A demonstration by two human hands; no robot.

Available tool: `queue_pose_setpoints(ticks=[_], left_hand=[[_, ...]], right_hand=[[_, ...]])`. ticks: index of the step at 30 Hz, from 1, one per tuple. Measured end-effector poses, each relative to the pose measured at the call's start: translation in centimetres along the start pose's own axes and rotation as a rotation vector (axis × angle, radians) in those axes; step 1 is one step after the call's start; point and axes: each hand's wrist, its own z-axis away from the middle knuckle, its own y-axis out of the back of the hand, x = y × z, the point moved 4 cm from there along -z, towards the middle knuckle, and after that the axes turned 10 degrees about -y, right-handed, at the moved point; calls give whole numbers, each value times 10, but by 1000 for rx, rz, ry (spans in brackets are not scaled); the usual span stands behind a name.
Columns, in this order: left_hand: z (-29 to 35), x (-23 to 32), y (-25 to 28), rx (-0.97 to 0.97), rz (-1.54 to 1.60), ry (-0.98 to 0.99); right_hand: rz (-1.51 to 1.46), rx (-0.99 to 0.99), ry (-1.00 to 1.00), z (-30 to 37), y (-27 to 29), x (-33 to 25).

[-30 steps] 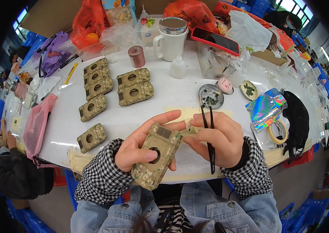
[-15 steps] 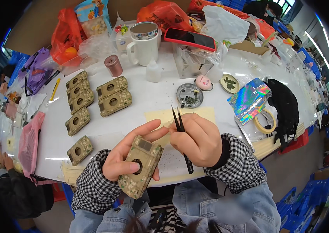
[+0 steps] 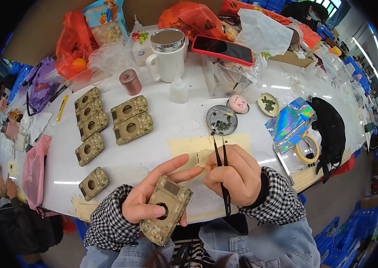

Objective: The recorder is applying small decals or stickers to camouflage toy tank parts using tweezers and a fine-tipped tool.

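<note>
My left hand grips a camouflage-patterned plastic housing with a round hole and a small dark rectangle; the thumb lies at the hole. Its index finger stretches out to the fingertips of my right hand. Black tweezers are held in my right hand, tips pointing away from me and apart with nothing visible between them. Around the meeting fingertips a small pale piece shows, too small to name. Beneath the hands lies a pale yellow sheet. Similar housings stand in groups on the left.
Beyond the sheet sit a round grey dish of dark green bits, a pink-topped round object and a pale lid with more bits. A mug, small bottle and phone stand farther back. Tape roll at right.
The whole view has shifted slightly, so the table items appear a little lower. Both hands, with the housing and tweezers, appear lower and slightly right; the grips are the same.
</note>
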Motion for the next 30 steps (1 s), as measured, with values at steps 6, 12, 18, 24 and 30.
queue_pose_setpoints(ticks=[6, 12, 18, 24, 30], left_hand=[[2, 2, -1, -29, -30, -29], [1, 3, 0, -31, -56, -72], [2, 7, 4, -4, -170, -129], [5, 6, -1, 1, -229, -108], [4, 2, -3, 57, -278, -127]], right_hand=[[-23, 24, -31, -1, 3, -3], [-77, 34, -138, -3, 3, 0], [-129, 58, -189, -11, 1, 2], [-204, -15, -211, -6, -6, 3], [-198, -19, -241, -6, -5, 2]])
